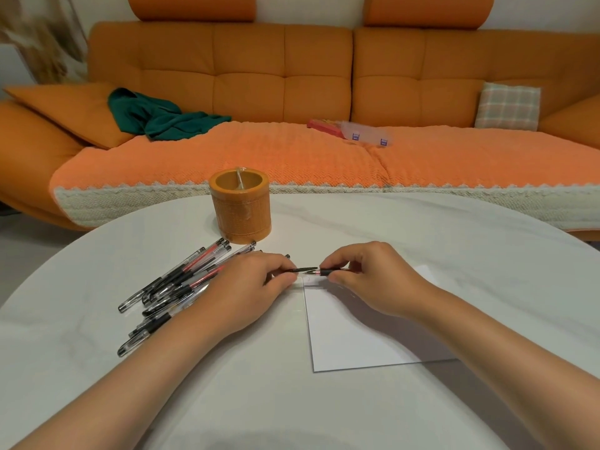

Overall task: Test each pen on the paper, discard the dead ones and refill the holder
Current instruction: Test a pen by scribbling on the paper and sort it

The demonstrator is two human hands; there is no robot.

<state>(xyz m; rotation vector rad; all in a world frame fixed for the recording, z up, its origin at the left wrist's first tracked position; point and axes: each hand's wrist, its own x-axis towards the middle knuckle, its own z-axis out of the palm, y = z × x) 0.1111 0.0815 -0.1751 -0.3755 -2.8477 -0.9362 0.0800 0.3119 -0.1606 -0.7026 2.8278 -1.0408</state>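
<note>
My right hand grips a red pen that lies level over the top left corner of the white paper, tip pointing left. My left hand pinches the pen's cap, which sits just off the tip. A faint red mark shows on the paper below the tip. Several capped black and red pens lie in a loose pile on the white table, partly under my left forearm. The orange cylindrical pen holder stands upright behind the pile, with no pens showing in it.
An orange sofa runs along the far side of the table. On it lie a green cloth, a clear plastic box, a red pack and a checked cushion.
</note>
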